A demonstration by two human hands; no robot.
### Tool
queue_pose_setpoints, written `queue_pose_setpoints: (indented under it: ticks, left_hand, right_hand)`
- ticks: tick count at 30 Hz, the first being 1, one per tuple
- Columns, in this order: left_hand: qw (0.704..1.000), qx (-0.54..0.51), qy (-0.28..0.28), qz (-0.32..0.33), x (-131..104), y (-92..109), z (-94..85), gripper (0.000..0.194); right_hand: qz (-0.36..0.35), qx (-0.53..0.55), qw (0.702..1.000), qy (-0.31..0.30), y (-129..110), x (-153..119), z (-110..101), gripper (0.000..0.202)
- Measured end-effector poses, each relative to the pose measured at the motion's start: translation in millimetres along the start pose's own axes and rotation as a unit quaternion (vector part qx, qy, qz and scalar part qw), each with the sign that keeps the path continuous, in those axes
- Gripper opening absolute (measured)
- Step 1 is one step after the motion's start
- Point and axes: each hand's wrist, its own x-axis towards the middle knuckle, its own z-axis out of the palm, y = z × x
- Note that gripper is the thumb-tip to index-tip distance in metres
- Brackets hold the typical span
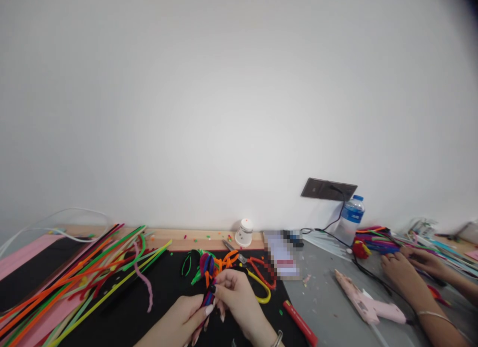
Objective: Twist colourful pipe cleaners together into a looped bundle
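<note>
Low in the middle of the head view, my left hand (188,312) is closed round a bundle of dark blue and purple pipe cleaners (208,300). My right hand (233,294) pinches the same bundle just above, its fingers bent and touching it. Loops of orange, purple and green pipe cleaner (206,264) rise behind my fingertips. Beyond my right hand lie scissors with yellow handles (264,292) and pliers with red handles (266,272), on a black mat (157,287). The lower end of the bundle is partly hidden by my fingers.
Long coloured pipe cleaners (74,282) spread over the left side. A white paper cup (244,232) stands by the wall. Rightward are a red tool (299,323), a pink glue gun (368,301), a water bottle (350,220) and another person's hands (401,272).
</note>
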Motion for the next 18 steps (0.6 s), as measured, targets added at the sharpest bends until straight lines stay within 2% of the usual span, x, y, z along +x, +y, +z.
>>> queue_pose_setpoints:
  ticks: [3, 8, 15, 18]
  left_hand:
    - [1.0, 0.015, -0.018, -0.002, -3, 3, 0.5, 0.038]
    - [0.998, -0.009, -0.037, -0.055, -7, 6, 1.5, 0.035]
    - [0.985, -0.15, -0.069, -0.042, 2, -11, -2.0, 0.033]
    - [0.978, -0.199, -0.034, -0.046, 9, -18, -5.0, 0.039]
  right_hand:
    - [0.009, -0.023, 0.999, -0.025, -2, -2, -2, 0.026]
    - [0.006, -0.082, 0.996, -0.043, -4, -5, -3, 0.024]
    - [-0.04, -0.074, 0.996, -0.01, -5, -4, -1, 0.027]
    - [-0.078, -0.05, 0.995, 0.039, -6, -3, -2, 0.029]
